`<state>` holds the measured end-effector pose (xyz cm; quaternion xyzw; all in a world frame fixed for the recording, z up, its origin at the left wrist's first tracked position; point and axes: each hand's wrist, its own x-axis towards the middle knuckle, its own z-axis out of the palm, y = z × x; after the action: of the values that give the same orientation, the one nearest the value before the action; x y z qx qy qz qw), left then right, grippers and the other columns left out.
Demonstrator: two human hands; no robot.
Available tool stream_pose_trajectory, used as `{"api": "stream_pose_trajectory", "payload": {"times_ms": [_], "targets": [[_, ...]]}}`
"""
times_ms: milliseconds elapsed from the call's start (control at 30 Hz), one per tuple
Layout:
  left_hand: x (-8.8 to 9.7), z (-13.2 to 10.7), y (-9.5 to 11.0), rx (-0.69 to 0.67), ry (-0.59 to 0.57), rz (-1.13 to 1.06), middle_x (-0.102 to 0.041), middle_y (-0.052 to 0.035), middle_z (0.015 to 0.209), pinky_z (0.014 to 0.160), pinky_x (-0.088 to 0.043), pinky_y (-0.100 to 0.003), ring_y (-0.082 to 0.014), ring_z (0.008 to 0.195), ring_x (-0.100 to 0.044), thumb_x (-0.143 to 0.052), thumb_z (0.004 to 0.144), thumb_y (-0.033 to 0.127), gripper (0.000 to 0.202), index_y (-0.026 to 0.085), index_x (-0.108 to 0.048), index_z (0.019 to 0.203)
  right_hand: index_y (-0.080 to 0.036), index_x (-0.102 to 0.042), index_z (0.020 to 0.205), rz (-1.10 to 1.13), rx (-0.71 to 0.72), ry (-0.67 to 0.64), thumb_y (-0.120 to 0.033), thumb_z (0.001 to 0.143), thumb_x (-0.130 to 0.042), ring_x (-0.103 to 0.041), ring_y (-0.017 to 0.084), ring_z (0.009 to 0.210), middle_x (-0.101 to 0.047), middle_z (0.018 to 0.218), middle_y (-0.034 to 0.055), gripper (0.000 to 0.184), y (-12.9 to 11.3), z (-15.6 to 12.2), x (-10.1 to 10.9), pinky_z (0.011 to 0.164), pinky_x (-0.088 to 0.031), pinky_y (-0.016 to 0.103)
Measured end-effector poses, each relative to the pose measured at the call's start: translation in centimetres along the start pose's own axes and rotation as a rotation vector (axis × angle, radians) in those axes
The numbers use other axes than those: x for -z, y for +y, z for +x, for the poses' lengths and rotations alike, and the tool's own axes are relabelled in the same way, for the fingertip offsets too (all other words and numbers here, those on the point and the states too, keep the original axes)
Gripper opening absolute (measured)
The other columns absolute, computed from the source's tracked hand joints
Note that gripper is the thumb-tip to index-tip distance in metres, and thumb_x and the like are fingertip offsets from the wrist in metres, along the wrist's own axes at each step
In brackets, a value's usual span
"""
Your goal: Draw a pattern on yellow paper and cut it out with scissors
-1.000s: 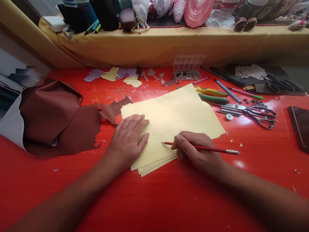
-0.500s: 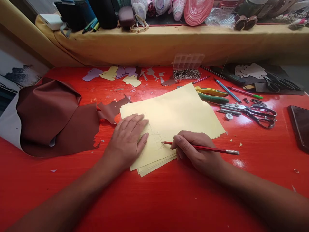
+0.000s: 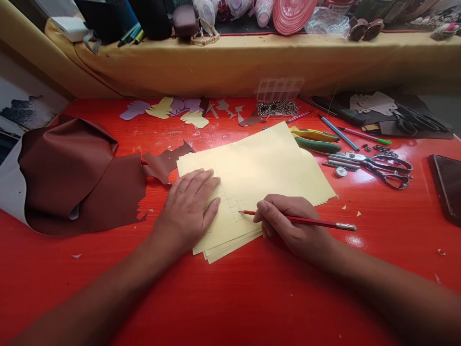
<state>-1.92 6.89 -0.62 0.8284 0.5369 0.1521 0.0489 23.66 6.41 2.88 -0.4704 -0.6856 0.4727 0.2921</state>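
On yellow paper (image 3: 259, 168), left hand (image 3: 185, 209) presses; right hand (image 3: 291, 226) holds pencil (image 3: 340, 226).

And here's the left hand (image 3: 187, 209), flat and palm down, its fingers (image 3: 205, 182) pressed together and stretched toward the far right, thumb lying close alongside! Over to the right, the right hand (image 3: 290, 226) is curled in a firm pinch, knuckles up, fingertips (image 3: 262, 212) bunched at its left end. The left forearm (image 3: 97, 288) reaches in from the near left, the right forearm (image 3: 382, 288) from the near right, wrists low, hands just apart!
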Motion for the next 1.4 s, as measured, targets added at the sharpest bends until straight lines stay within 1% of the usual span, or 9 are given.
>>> {"api": "stream_pose_trajectory", "payload": {"times_ms": [200, 567, 733, 967, 1167, 1400], "targets": [[0.00, -0.06, 0.06, 0.013, -0.001, -0.001, -0.057, -0.0121, 0.159, 0.127, -0.034, -0.056, -0.0333, 0.151, -0.047, -0.042, 0.112, 0.036, 0.041, 0.019, -0.058, 0.145, -0.020, -0.071, 0.077, 0.011, 0.006, 0.005, -0.035, 0.109, -0.050, -0.061, 0.017, 0.053, -0.064, 0.055, -0.0002, 0.041, -0.06, -0.07, 0.07, 0.058, -0.047, 0.030], [-0.03, -0.01, 0.01, -0.008, 0.016, 0.003, -0.059, -0.0135, 0.157, 0.125, -0.036, -0.057, -0.0342, 0.149, -0.048, -0.042, 0.112, 0.035, 0.041, 0.017, -0.060, 0.144, -0.020, -0.071, 0.078, 0.009, 0.016, 0.001, -0.034, 0.109, -0.050, -0.062, 0.016, 0.052, -0.065, 0.055, -0.0007, 0.040, 0.04, -0.02, 0.03, 0.058, -0.047, 0.029], [-0.04, 0.00, 0.02, -0.008, 0.020, 0.004, -0.059, -0.0135, 0.157, 0.125, -0.036, -0.057, -0.0343, 0.149, -0.049, -0.043, 0.111, 0.035, 0.041, 0.017, -0.060, 0.144, -0.020, -0.071, 0.078, 0.024, 0.026, 0.003, -0.032, 0.109, -0.051, -0.062, 0.016, 0.051, -0.064, 0.054, -0.0013, 0.039, 0.12, -0.12, 0.03, 0.057, -0.048, 0.029], [-0.09, -0.03, -0.04, -0.008, 0.013, 0.003, -0.059, -0.0133, 0.157, 0.126, -0.035, -0.057, -0.0341, 0.149, -0.048, -0.043, 0.111, 0.035, 0.041, 0.018, -0.059, 0.144, -0.020, -0.071, 0.077, 0.097, 0.016, 0.040, -0.038, 0.110, -0.052, -0.059, 0.015, 0.052, -0.061, 0.056, -0.0011, 0.042, 0.23, -0.01, 0.04, 0.056, -0.047, 0.029], [-0.04, -0.05, 0.04, 0.004, 0.011, -0.006, -0.058, -0.0126, 0.157, 0.126, -0.035, -0.058, -0.0340, 0.150, -0.048, -0.043, 0.111, 0.035, 0.041, 0.020, -0.059, 0.145, -0.020, -0.072, 0.078, 0.040, -0.012, 0.012, -0.039, 0.110, -0.051, -0.059, 0.016, 0.053, -0.062, 0.056, -0.0004, 0.043, 0.09, -0.24, 0.19, 0.056, -0.045, 0.029], [-0.05, -0.03, 0.00, -0.005, 0.007, 0.000, -0.058, -0.0133, 0.158, 0.126, -0.036, -0.058, -0.0339, 0.150, -0.048, -0.042, 0.111, 0.035, 0.041, 0.019, -0.059, 0.145, -0.020, -0.071, 0.077, 0.036, -0.006, 0.005, -0.037, 0.109, -0.050, -0.059, 0.016, 0.052, -0.063, 0.056, -0.0005, 0.041, 0.07, -0.13, 0.11, 0.056, -0.045, 0.029]]}}
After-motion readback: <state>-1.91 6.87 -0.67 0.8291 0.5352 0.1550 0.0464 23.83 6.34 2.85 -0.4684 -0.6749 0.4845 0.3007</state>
